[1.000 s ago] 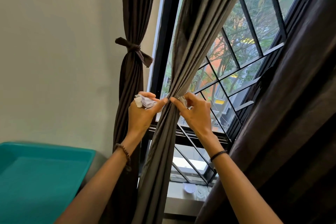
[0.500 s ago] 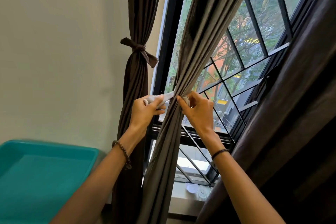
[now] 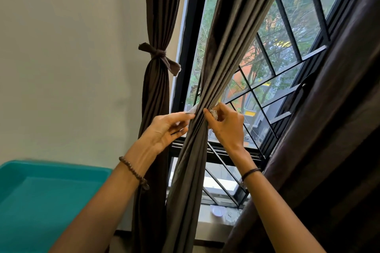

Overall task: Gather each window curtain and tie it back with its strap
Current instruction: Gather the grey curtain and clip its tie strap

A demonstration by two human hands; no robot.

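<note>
1. A pale wall [image 3: 72,68] stands to the left of the middle curtain [image 3: 205,150]. A black-framed window [image 3: 193,47] with a diagonal grille [image 3: 267,96] lies behind it. A teal tub [image 3: 51,191] sits low and to its left.
2. The middle curtain hangs as one gathered bunch. Its long axis runs steeply from upper right down to lower left, and it passes straight between the two hands.
3. The pale strap [image 3: 192,110] seems to go round the back of that curtain at hand height. One end shows at its left edge and the other, crumpled, at its right edge. The stretch behind the cloth is hidden.
4. The left hand [image 3: 164,129], at the curtain's left edge, pinches its strap end between thumb and fingertips, with the other fingers fairly straight.
5. The right hand [image 3: 228,127], at the right edge, has its fingers curled round the crumpled end and its thumb tip against the folds.
6. Both hands are level and equally near, and only the bunch keeps the two ends apart. My judgement is that the next move carries both ends across the front, square to the curtain's long axis, to cross them for a knot.
7. Left of the middle curtain, the left curtain [image 3: 156,98] is already tied with a dark strap [image 3: 158,55]. To its right, the right curtain [image 3: 329,129] hangs wide, with no tie that I can make out.
</note>
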